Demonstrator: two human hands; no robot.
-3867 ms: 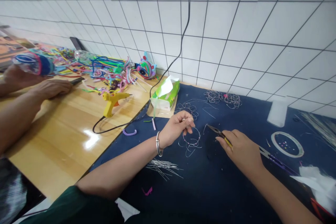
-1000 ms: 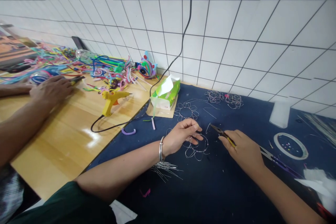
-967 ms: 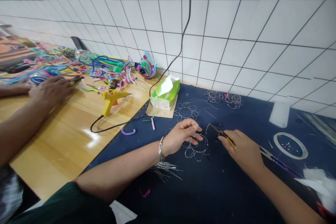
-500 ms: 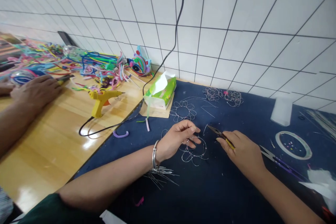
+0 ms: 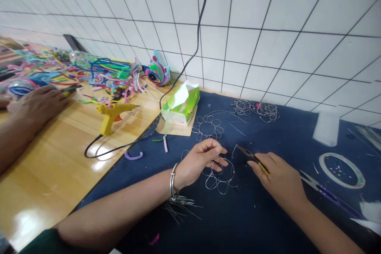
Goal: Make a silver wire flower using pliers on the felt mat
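Observation:
My left hand (image 5: 202, 160), wearing a silver bangle, is closed with thumb and fingers around one side of a wire flower (image 5: 220, 181), a ring with thin petal loops. Part of the ring is hidden behind my fingers. In my right hand (image 5: 281, 176) is a pair of pliers (image 5: 252, 157) with yellow handles. A short bent wire (image 5: 234, 151) is at the tips of their jaws, a little apart from my left fingers. Farther back on the dark blue cloth lies another wire flower (image 5: 207, 127). Cut wire lengths (image 5: 183, 206) are bunched beneath my left wrist.
Tangled wire shapes (image 5: 254, 109) lie by the tiled wall. Scissors (image 5: 330, 195) and a roll of tape (image 5: 342, 170) are at right. Tissues (image 5: 181, 103), a yellow glue gun (image 5: 111, 117) and pipe cleaners (image 5: 110, 73) are at left. A co-worker's hand (image 5: 37, 105) rests on the wooden table.
The view has shifted slightly, moving objects at the right edge outward. Both hands keep nearly the same pose, with the pliers and wire flower in them.

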